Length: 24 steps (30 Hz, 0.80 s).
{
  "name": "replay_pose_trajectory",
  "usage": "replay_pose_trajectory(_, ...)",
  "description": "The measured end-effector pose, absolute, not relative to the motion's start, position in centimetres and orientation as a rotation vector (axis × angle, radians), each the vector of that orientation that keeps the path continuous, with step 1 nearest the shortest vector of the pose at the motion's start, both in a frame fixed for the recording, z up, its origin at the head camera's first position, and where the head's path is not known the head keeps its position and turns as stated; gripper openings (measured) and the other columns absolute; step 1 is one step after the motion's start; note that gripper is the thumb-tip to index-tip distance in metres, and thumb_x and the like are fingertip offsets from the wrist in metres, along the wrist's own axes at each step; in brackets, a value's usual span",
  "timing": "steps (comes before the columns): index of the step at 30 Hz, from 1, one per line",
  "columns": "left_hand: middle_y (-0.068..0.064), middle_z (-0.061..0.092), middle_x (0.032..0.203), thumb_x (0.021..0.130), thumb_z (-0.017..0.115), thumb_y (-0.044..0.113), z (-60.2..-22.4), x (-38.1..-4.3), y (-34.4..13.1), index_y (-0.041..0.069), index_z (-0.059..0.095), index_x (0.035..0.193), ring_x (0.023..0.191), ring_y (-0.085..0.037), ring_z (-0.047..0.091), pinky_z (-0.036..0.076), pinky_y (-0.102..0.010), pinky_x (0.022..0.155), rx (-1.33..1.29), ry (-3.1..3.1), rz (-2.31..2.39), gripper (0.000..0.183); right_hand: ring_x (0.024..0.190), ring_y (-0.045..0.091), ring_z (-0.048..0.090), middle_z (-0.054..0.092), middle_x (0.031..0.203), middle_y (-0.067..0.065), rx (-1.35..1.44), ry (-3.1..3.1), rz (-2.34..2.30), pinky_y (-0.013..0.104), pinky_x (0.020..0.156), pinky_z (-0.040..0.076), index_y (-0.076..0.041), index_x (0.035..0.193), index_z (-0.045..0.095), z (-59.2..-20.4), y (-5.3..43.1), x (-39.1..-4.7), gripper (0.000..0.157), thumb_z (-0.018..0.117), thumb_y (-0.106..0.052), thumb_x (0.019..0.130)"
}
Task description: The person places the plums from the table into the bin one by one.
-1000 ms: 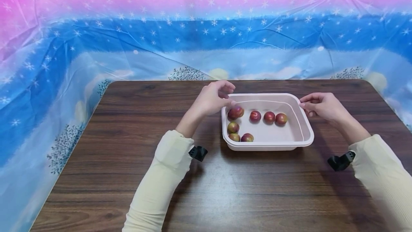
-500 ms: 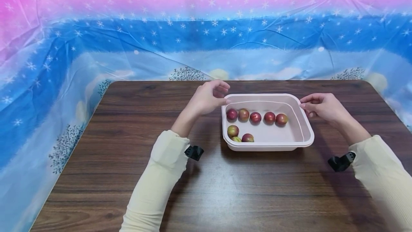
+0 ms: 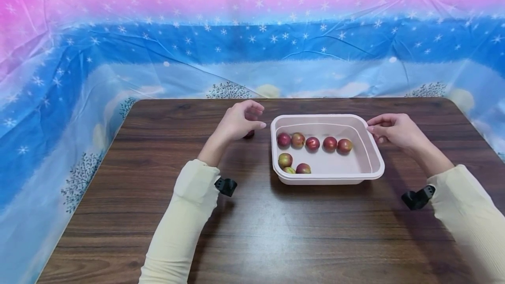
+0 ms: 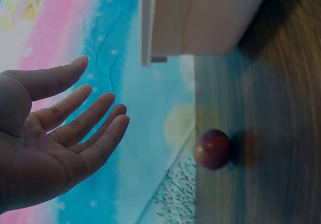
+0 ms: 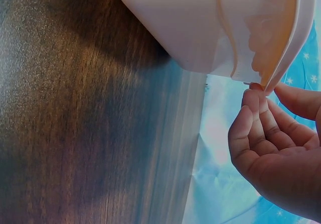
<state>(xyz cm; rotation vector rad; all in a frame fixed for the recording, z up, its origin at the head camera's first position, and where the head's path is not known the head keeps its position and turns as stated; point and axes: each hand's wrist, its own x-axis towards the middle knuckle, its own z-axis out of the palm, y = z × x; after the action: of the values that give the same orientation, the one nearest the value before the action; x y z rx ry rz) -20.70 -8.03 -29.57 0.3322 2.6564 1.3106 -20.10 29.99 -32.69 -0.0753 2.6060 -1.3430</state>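
My left hand (image 3: 238,122) hovers to the left of a pale plastic tub, its fingers relaxed and holding nothing. A dark red plum (image 4: 212,149) lies on the table close by, mostly hidden behind that hand in the head view. The tub (image 3: 327,176) has several red and green plums inside: a row along the back, among them a red plum (image 3: 313,144), and a few in the front left corner, such as a greenish plum (image 3: 285,160). With thumb and fingertips, my right hand (image 5: 281,148) pinches the tub's right rim.
The dark wooden table (image 3: 252,231) stretches on all sides of the tub. Behind it hangs a pink and blue snowflake cloth (image 3: 256,43). A black wrist mount (image 3: 226,186) sits at the left cuff, and another black mount (image 3: 418,197) at the right.
My left hand has drawn back leftward from the tub's left side. Plums in the tub's left part have shifted and settled apart. A plum on the table has come into sight. The right hand stays put.
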Motion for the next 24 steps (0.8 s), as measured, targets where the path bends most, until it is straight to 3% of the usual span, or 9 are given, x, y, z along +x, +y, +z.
replay_pose_trajectory(13, -0.009, 0.057, 0.119, 0.083, 0.068, 0.014, -31.4, -21.5, -9.6, 0.008, 0.055, 0.118, 0.110, -0.024, 0.052, 0.044, -0.038, 0.084, 0.243, 2.642, 1.266, 0.038, 0.062, 0.010, 0.053, 0.060, 0.073, -0.004, -0.065, 2.587, -1.356, 0.027, 0.057, 0.049, 0.014, 0.117, 0.047, -32.7, 30.1, -20.1, 0.037, 0.053, -0.013, 0.092)
replay_pose_trajectory(24, -0.013, 0.057, 0.118, 0.083, 0.067, 0.011, -33.2, -22.5, -10.7, 0.003, 0.054, 0.118, 0.110, -0.025, 0.052, 0.040, -0.039, 0.090, 0.190, 2.638, 1.261, 0.038, 0.063, 0.010, 0.053, 0.060, 0.074, -0.003, -0.054, 2.596, -1.348, 0.029, 0.058, 0.050, 0.014, 0.117, 0.047, -32.8, 30.0, -20.3, 0.038, 0.054, -0.012, 0.092)
